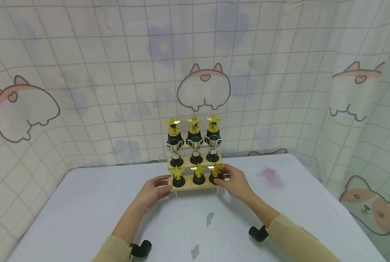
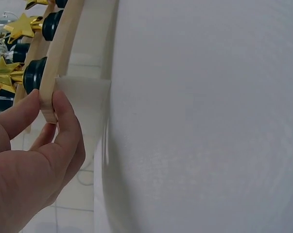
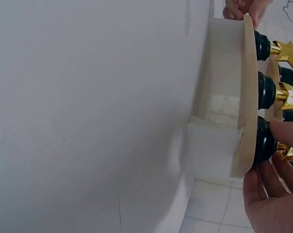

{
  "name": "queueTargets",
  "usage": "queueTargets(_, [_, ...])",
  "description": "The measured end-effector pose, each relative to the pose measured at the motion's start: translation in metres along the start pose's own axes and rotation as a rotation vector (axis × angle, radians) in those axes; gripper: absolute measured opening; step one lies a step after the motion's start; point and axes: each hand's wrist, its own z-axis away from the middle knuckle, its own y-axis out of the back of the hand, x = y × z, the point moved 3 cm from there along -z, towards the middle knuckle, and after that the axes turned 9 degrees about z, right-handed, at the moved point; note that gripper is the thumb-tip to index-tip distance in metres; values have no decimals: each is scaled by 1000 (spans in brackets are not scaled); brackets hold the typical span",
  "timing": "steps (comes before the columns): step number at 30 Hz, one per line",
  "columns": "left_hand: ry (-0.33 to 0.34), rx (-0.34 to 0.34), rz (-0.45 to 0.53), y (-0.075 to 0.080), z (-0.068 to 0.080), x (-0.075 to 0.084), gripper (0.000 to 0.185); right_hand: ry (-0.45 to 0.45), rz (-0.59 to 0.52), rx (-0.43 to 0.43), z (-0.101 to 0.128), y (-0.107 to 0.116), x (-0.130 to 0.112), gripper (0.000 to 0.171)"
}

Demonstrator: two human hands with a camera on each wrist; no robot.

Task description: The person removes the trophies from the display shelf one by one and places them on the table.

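Observation:
A tiered display rack with wooden shelves point(image 1: 189, 183) and clear supports stands toward the back of the table. Three gold star trophies on black bases line its bottom shelf, three silver cup trophies point(image 1: 195, 143) the middle one, and three more star trophies point(image 1: 193, 125) the top. My left hand point(image 1: 153, 193) pinches the left end of the bottom shelf between thumb and fingers, close to the left star trophy point(image 2: 34, 75). At the opposite end, my right hand point(image 1: 235, 182) grips the right front star trophy point(image 3: 266, 139) by its black base, which sits on the shelf.
White cloth covers the table point(image 1: 103, 207), with a pink stain point(image 1: 270, 177) to the right and grey patches point(image 1: 210, 218) in front of the rack. Behind hangs a grid-patterned curtain point(image 1: 123, 91) with corgi drawings. Black devices point(image 1: 258, 233) sit at both wrists.

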Motion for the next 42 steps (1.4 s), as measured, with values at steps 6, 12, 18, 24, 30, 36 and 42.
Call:
queueTargets(6, [8, 13, -4, 2, -1, 0, 53, 11, -4, -18, -1, -2, 0, 29])
queueTargets(12, [6, 9, 4, 3, -1, 0, 53, -23, 13, -22, 0, -2, -1, 31])
queueTargets(18, [6, 11, 0, 1, -1, 0, 53, -17, 18, -15, 2, -1, -2, 32])
queueTargets(24, [3, 10, 2, 0, -1, 0, 52, 10, -23, 2, 4, 0, -3, 29])
queueTargets(30, [3, 6, 10, 1, -1, -1, 52, 3, -48, 12, 6, 2, -5, 31])
queueTargets(36, [6, 2, 1, 0, 0, -1, 52, 14, -61, 23, 8, 4, -6, 33])
queueTargets(42, [2, 2, -3, 1, -3, 0, 52, 42, -69, 32, 10, 6, -9, 33])
